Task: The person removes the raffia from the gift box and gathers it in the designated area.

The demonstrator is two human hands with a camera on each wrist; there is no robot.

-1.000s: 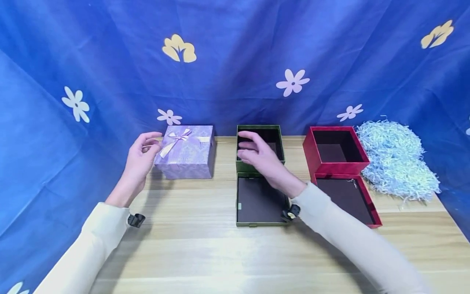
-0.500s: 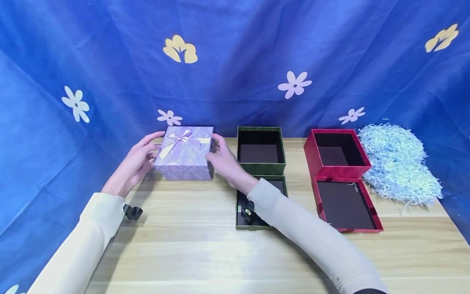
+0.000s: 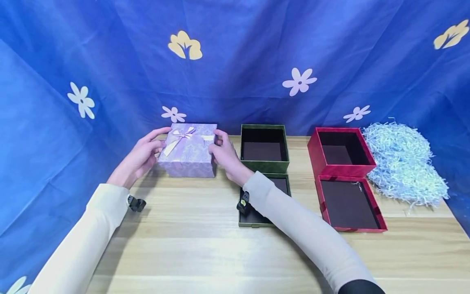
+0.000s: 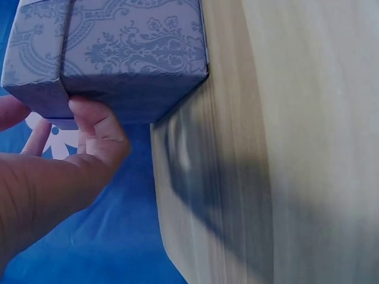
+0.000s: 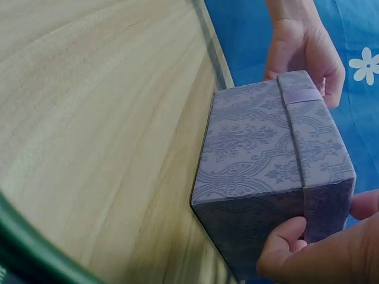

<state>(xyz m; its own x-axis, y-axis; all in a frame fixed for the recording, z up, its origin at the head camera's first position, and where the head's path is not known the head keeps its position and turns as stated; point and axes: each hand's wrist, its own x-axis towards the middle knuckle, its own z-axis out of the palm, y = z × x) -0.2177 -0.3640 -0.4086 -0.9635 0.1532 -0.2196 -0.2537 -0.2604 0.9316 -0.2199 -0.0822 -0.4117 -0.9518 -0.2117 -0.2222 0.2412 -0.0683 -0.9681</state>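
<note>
A purple patterned gift box [image 3: 188,154] with a cream ribbon bow [image 3: 180,136] stands at the back left of the wooden table [image 3: 191,245]. My left hand [image 3: 147,150] grips its left side, thumb on the near face and fingers round the far one. My right hand [image 3: 222,153] grips its right side in the same way. In the left wrist view my thumb [image 4: 98,127] presses the purple box [image 4: 118,53] just below the lid's edge. The right wrist view shows the purple box [image 5: 272,171] between my thumb [image 5: 284,242] and the left hand [image 5: 305,53] opposite.
An open green box [image 3: 264,163] stands right of the purple one, its lid [image 3: 257,218] lying in front under my right forearm. Further right are an open red box [image 3: 339,165], its lid [image 3: 382,224], and a heap of pale shredded paper [image 3: 402,163]. Blue flowered cloth [image 3: 235,61] hangs behind.
My right hand moved left from over the green box to the purple box's right side. My left hand closed onto its left side. Both now hold the box.
</note>
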